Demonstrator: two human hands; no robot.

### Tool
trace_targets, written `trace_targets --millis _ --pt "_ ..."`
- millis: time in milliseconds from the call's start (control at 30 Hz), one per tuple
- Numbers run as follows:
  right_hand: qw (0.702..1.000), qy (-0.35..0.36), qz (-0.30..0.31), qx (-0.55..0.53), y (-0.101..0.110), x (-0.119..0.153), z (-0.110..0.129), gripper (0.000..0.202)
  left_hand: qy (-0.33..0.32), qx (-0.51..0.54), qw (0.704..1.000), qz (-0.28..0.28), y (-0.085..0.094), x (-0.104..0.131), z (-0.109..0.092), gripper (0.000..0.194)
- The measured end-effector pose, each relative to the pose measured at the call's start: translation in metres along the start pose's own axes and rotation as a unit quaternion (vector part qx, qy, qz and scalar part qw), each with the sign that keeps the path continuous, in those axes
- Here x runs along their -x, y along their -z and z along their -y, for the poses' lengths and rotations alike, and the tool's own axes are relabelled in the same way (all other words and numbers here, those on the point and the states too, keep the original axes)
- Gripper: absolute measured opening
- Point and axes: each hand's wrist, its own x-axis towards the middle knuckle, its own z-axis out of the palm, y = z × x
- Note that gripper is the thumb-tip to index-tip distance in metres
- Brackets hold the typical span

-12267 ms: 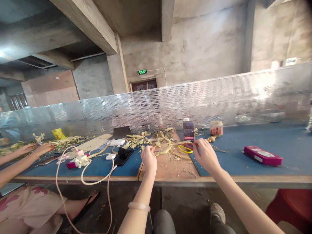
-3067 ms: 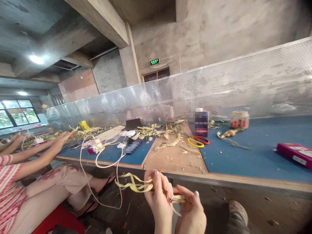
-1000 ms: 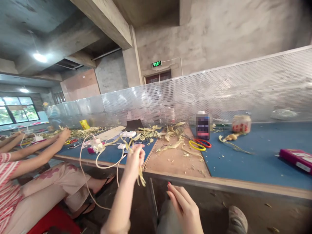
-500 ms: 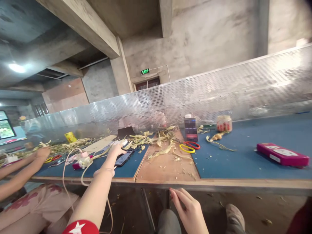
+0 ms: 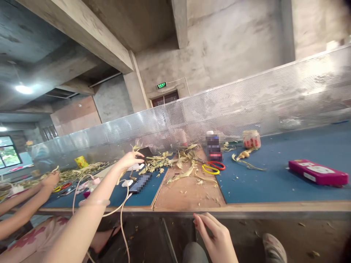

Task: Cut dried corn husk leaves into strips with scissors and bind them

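My left hand (image 5: 128, 160) is raised over the table, its fingers closed on a dried husk (image 5: 136, 145) whose frayed tip sticks up above the knuckles. Below the hand lie a phone (image 5: 140, 183), partly blurred out, and a small white oval object (image 5: 127, 183) beside a pale cable (image 5: 123, 204). My right hand (image 5: 215, 233) hangs in front of the table edge, thumb and forefinger pinched together. Whatever is between those fingertips, if anything, is too small to make out. Loose dried husks (image 5: 186, 171) are heaped between the two blue mats.
Scissors (image 5: 214, 168) with red and yellow handles lie near a blurred bottle (image 5: 214, 147). Further right are a jar (image 5: 251, 139) and a magenta box (image 5: 318, 172). A perforated metal screen (image 5: 233, 102) runs behind. At left, another person's hands (image 5: 51, 179) work over husks.
My left hand has risen and drawn slightly left; a husk tip now shows above it. The white oval object by the phone is now visible. My right hand keeps its pinch, almost still.
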Motion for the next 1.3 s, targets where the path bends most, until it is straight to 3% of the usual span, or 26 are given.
trace_targets --millis 133,233,300,367,433,667,733,867,1033,1167,1300 --pt "1.0 0.017 -0.016 0.013 -0.017 -0.028 0.017 0.023 -0.098 0.001 0.994 0.046 0.013 0.033 -0.056 0.039" --pt "0.999 0.007 -0.048 -0.016 -0.03 -0.061 0.029 0.049 -0.161 0.014 0.984 0.071 0.005 0.062 -0.093 0.039" --pt "0.997 -0.016 -0.028 -0.072 -0.035 -0.08 0.034 0.059 -0.189 0.033 0.978 0.079 -0.004 0.074 -0.107 0.036" --pt "0.993 -0.045 0.029 -0.108 -0.033 -0.091 0.037 0.042 -0.2 0.033 0.976 0.076 -0.012 0.08 -0.111 0.033" --pt "0.99 -0.071 0.052 -0.112 -0.027 -0.093 0.037 0.034 -0.197 0.022 0.977 0.074 -0.019 0.081 -0.108 0.034" --pt "0.975 -0.147 -0.006 -0.166 -0.002 -0.088 0.022 0.058 -0.138 -0.067 0.988 0.032 -0.045 0.076 -0.075 0.034" --pt "0.977 -0.148 -0.018 -0.155 0.002 -0.09 0.018 0.059 -0.124 -0.117 0.985 -0.001 -0.057 0.076 -0.064 0.034" --pt "0.983 -0.136 -0.055 -0.114 0.01 -0.09 0.011 0.056 -0.085 -0.197 0.977 -0.015 -0.084 0.072 -0.039 0.033" --pt "0.99 -0.095 -0.101 -0.014 0.011 -0.08 0.004 0.047 -0.067 -0.215 0.974 -0.013 -0.104 0.068 -0.012 0.034" --pt "0.996 -0.062 -0.01 0.068 0.007 -0.079 0.0 0.039 -0.093 -0.188 0.978 0.008 -0.106 0.068 0.004 0.041" --pt "0.98 -0.031 0.089 0.174 -0.009 -0.09 -0.002 0.03 -0.119 -0.12 0.985 0.024 -0.106 0.07 0.017 0.045"
